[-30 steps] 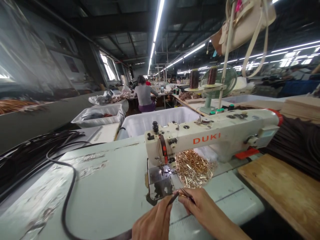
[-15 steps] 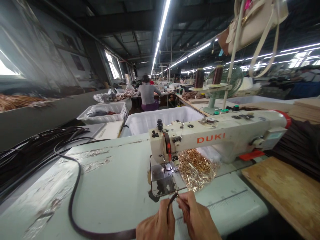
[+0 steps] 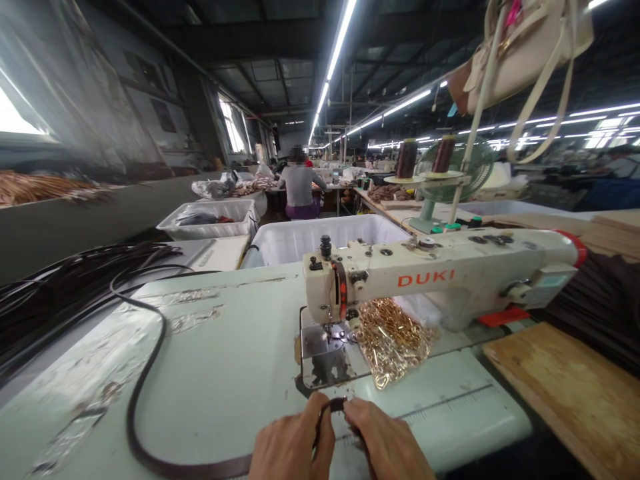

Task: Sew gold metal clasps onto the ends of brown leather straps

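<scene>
A long dark strap [image 3: 143, 393] curves across the pale green sewing table [image 3: 225, 373] and ends between my hands. My left hand [image 3: 293, 447] pinches the strap's end, fingers closed. My right hand [image 3: 387, 447] is closed on the same folded end [image 3: 336, 404], just in front of the metal needle plate [image 3: 327, 360]. A cream "DUKI" sewing machine [image 3: 440, 273] stands behind my hands. A heap of gold metal clasps [image 3: 393, 340] lies in a clear bag under its arm.
A wooden board [image 3: 565, 393] lies at the right. Dark straps [image 3: 60, 287] are piled at the left. White plastic bins [image 3: 300, 240] stand behind the table. A fan [image 3: 450, 173], thread spools and a hanging bag [image 3: 525, 47] are at the right; a seated person [image 3: 300, 190] works farther back.
Both hands have drawn back toward me from the needle plate, bending the strap's end into a small loop. The strap on the table has shifted slightly.
</scene>
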{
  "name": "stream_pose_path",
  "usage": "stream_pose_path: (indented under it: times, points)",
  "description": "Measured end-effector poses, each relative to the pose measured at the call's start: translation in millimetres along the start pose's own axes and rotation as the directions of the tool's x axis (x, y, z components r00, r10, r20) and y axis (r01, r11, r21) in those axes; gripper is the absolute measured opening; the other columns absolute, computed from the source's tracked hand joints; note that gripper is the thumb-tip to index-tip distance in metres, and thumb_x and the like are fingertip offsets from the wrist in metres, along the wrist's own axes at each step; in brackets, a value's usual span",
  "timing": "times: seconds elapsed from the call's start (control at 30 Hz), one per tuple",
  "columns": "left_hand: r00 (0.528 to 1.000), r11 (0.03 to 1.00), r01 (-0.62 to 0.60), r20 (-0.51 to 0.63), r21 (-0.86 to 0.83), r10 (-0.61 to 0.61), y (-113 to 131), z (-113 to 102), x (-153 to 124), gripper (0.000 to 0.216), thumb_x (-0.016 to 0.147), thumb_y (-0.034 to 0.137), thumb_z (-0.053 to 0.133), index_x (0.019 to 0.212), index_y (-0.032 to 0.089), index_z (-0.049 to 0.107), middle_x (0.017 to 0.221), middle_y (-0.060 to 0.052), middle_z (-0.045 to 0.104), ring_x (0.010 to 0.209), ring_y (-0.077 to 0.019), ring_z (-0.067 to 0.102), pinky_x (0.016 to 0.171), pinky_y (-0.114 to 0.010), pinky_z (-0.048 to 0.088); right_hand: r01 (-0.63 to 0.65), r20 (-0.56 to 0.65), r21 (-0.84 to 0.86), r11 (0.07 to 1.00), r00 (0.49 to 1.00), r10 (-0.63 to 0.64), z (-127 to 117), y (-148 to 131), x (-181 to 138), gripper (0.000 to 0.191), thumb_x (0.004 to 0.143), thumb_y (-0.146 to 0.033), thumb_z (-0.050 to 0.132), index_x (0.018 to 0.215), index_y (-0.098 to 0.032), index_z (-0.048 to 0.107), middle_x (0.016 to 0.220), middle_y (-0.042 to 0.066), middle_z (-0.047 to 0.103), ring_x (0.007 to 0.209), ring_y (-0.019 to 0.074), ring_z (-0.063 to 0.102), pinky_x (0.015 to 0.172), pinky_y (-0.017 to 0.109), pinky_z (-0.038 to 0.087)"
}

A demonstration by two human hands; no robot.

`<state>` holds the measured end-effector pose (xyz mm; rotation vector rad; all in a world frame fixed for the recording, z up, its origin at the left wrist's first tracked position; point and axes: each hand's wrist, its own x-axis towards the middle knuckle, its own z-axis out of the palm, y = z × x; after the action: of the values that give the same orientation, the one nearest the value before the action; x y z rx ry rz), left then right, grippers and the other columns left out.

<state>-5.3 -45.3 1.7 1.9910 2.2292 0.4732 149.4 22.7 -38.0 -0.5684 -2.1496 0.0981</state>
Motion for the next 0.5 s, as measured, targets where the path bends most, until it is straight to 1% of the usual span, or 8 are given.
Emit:
stream_pose_path:
  times: [0.03, 0.1, 0.17, 0.23, 0.3, 0.37, 0.43, 0.5]
  points:
    - [0.999, 0.999, 0.006, 0.035, -0.036, -0.004, -0.6, -2.6, 0.9, 0.017, 0.093, 0.019, 0.04, 0.092, 0.029, 0.054, 0.061, 0.007, 0.069, 0.062, -0.0188, 0.07, 0.05, -0.025, 0.035, 0.034, 0.021, -0.01, 0.999, 0.999, -0.034, -4.2, 0.4, 3.2, 0.037, 0.104, -0.025, 0.012, 0.111, -0.02, 0.048, 0.087, 0.006, 0.068, 0.074, 0.0163, 0.067, 0.058, 0.021, 0.05]
    - [0.996, 0.998, -0.001, 0.094, -0.062, 0.007, 0.9, -6.5, 2.2, 0.016, 0.092, 0.02, 0.041, 0.089, 0.028, 0.055, 0.063, 0.006, 0.069, 0.062, -0.0184, 0.07, 0.051, -0.024, 0.036, 0.075, 0.113, 0.003, 0.997, 0.991, -0.075, -12.0, 1.3, 10.4, 0.037, 0.104, -0.027, 0.013, 0.105, -0.02, 0.049, 0.084, 0.005, 0.067, 0.072, 0.0161, 0.067, 0.059, 0.021, 0.051]
    - [0.993, 1.0, -0.005, 0.119, -0.004, 0.006, 5.4, -8.4, 3.2, 0.017, 0.092, 0.02, 0.039, 0.091, 0.026, 0.055, 0.064, 0.004, 0.07, 0.062, -0.0204, 0.07, 0.05, -0.026, 0.035, 0.062, 0.174, 0.023, 0.998, 0.983, -0.065, -15.8, 1.6, 15.3, 0.039, 0.104, -0.029, 0.013, 0.1, -0.02, 0.051, 0.077, 0.003, 0.065, 0.067, 0.0159, 0.065, 0.058, 0.022, 0.052]
    - [0.992, 0.998, -0.001, 0.123, 0.07, -0.007, 10.3, -8.4, 4.2, 0.02, 0.093, 0.019, 0.037, 0.094, 0.025, 0.056, 0.065, 0.002, 0.071, 0.064, -0.0236, 0.071, 0.05, -0.028, 0.033, 0.035, 0.12, 0.001, 0.999, 0.992, -0.035, -15.0, 1.6, 15.3, 0.042, 0.104, -0.028, 0.011, 0.099, -0.02, 0.052, 0.075, 0.003, 0.064, 0.065, 0.0164, 0.064, 0.058, 0.023, 0.052]
    - [0.993, 0.997, 0.009, 0.119, 0.081, -0.019, 12.4, -7.2, 5.1, 0.021, 0.093, 0.018, 0.036, 0.095, 0.025, 0.056, 0.065, 0.001, 0.071, 0.065, -0.0243, 0.071, 0.05, -0.028, 0.032, 0.013, 0.037, -0.028, 1.0, 0.999, -0.012, -12.9, 2.2, 11.8, 0.042, 0.104, -0.027, 0.012, 0.102, -0.019, 0.053, 0.079, 0.005, 0.066, 0.069, 0.0172, 0.065, 0.059, 0.023, 0.052]
    - [0.993, 1.0, 0.009, 0.118, 0.015, -0.01, 11.0, -5.8, 5.5, 0.019, 0.092, 0.019, 0.039, 0.09, 0.025, 0.056, 0.063, 0.002, 0.07, 0.063, -0.0213, 0.07, 0.05, -0.026, 0.032, -0.018, 0.057, 0.023, 1.0, 0.998, 0.016, -13.2, 3.9, 8.2, 0.037, 0.104, -0.029, 0.017, 0.104, -0.02, 0.053, 0.085, 0.005, 0.067, 0.074, 0.0168, 0.066, 0.062, 0.022, 0.052]
    - [0.995, 0.997, 0.008, 0.104, -0.074, 0.0, 7.9, -5.2, 5.4, 0.017, 0.091, 0.02, 0.041, 0.086, 0.025, 0.056, 0.062, 0.004, 0.069, 0.059, -0.0174, 0.068, 0.049, -0.024, 0.032, -0.138, 0.137, 0.145, 0.98, 0.983, 0.118, -16.6, 6.5, 7.0, 0.028, 0.103, -0.033, 0.028, 0.1, -0.022, 0.054, 0.084, 0.002, 0.067, 0.072, 0.0137, 0.066, 0.064, 0.019, 0.051]
    - [0.997, 0.993, 0.01, 0.082, -0.12, 0.0, 5.8, -5.5, 4.8, 0.016, 0.091, 0.021, 0.042, 0.083, 0.026, 0.056, 0.059, 0.005, 0.067, 0.054, -0.0155, 0.066, 0.048, -0.023, 0.031, -0.325, 0.218, 0.273, 0.905, 0.937, 0.271, -21.0, 8.5, 8.1, 0.018, 0.1, -0.035, 0.042, 0.094, -0.024, 0.054, 0.074, -0.004, 0.065, 0.063, 0.01, 0.064, 0.062, 0.015, 0.048]
